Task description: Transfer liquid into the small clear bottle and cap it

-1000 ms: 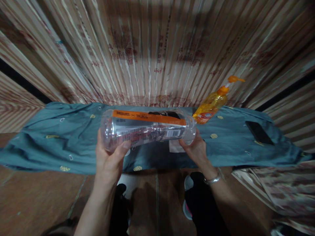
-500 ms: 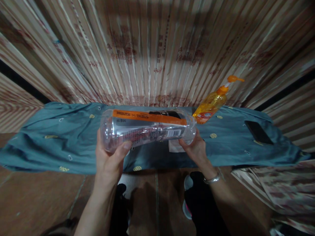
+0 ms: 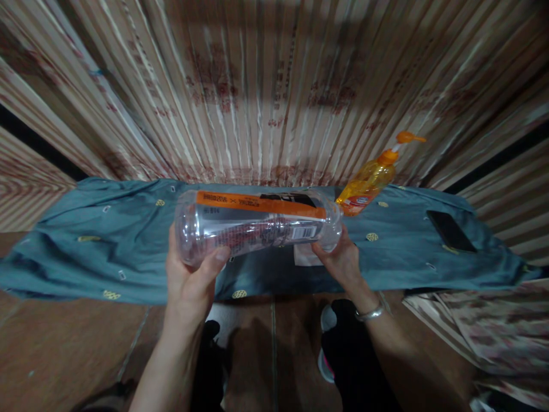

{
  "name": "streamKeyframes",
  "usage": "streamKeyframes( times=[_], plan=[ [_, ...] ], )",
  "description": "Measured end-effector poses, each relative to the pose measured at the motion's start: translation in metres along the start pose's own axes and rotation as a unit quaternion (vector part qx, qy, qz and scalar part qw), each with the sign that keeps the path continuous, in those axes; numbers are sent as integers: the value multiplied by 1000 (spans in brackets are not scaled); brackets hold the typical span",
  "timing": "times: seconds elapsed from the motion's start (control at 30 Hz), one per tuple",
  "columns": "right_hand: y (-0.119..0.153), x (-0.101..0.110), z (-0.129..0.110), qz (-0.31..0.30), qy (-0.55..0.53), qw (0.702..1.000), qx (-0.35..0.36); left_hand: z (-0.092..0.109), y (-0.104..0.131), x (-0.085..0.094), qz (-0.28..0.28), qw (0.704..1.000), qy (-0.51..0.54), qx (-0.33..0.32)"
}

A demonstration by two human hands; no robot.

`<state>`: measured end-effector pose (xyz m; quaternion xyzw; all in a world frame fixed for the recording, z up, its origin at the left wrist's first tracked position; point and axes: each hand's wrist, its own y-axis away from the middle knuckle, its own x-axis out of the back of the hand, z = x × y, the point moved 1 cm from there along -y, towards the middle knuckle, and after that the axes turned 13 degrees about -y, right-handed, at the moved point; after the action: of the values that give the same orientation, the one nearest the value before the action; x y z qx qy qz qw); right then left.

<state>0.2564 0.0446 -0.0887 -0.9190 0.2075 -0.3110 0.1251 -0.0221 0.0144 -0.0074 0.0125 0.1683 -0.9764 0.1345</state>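
Observation:
A large clear plastic bottle (image 3: 257, 226) with an orange label strip lies on its side in the air, held between both hands above a surface covered by a teal cloth (image 3: 107, 240). My left hand (image 3: 189, 280) grips the bottle's base end from below, thumb on its side. My right hand (image 3: 341, 260) holds the neck end; a metal bangle sits on that wrist. The bottle's cap end is hidden behind my right hand. A small white paper (image 3: 305, 256) lies on the cloth just under the bottle.
An orange pump bottle (image 3: 369, 180) stands at the back right of the cloth. A dark phone (image 3: 451, 230) lies flat further right. A striped curtain (image 3: 274, 86) hangs behind. Patterned fabric (image 3: 472, 332) is at the lower right, brown floor below.

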Motion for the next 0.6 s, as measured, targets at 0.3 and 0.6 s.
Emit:
streamKeyframes(
  times=[0.3, 0.6],
  plan=[
    [-1, 1, -1, 1, -5, 1000, -6, 5, 0, -5, 26, 996, 44, 68],
    [-1, 0, -1, 0, -2, 1000, -3, 7, -1, -8, 54, 994, 48, 83]
  ],
)
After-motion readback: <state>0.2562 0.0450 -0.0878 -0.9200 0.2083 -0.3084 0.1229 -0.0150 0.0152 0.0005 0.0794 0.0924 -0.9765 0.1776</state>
